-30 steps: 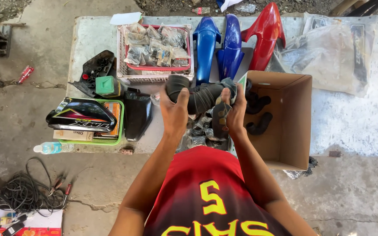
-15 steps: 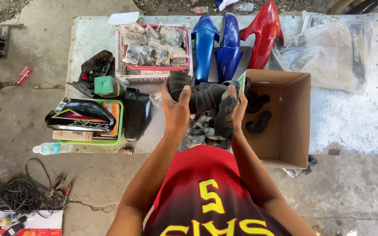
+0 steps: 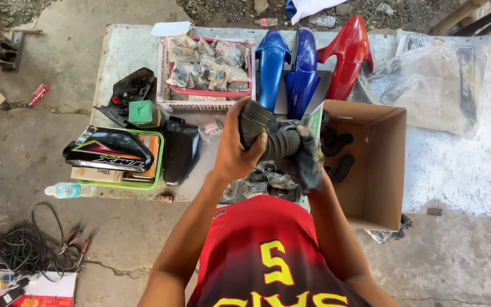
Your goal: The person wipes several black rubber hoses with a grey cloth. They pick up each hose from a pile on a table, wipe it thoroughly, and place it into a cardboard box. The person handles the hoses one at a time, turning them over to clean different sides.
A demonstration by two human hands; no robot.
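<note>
My left hand (image 3: pixel 235 152) grips a black rubber hose-like part (image 3: pixel 268 132) in front of my chest, above the table's near edge. My right hand (image 3: pixel 309 159) is wrapped in a dark rag and presses it against the right end of the rubber part; the fingers are hidden under the cloth. Beneath my hands lie several small plastic bags of parts (image 3: pixel 268 181). An open cardboard box (image 3: pixel 379 170) with more black rubber pieces inside stands just to the right.
On the table (image 3: pixel 456 170): a pink-and-white basket of bagged parts (image 3: pixel 206 77), two blue fenders (image 3: pixel 285 71), a red fender (image 3: pixel 345 57), clear plastic sheeting (image 3: pixel 427 85), a black fairing on a green tray (image 3: pixel 112 150), a black cover (image 3: pixel 180 149). Cables (image 3: pixel 26 250) and a bottle (image 3: pixel 66 190) lie on the concrete floor.
My hands have drawn the rubber part closer together and the rag has slid over its right end; the part is turned slightly. The view shifted a little.
</note>
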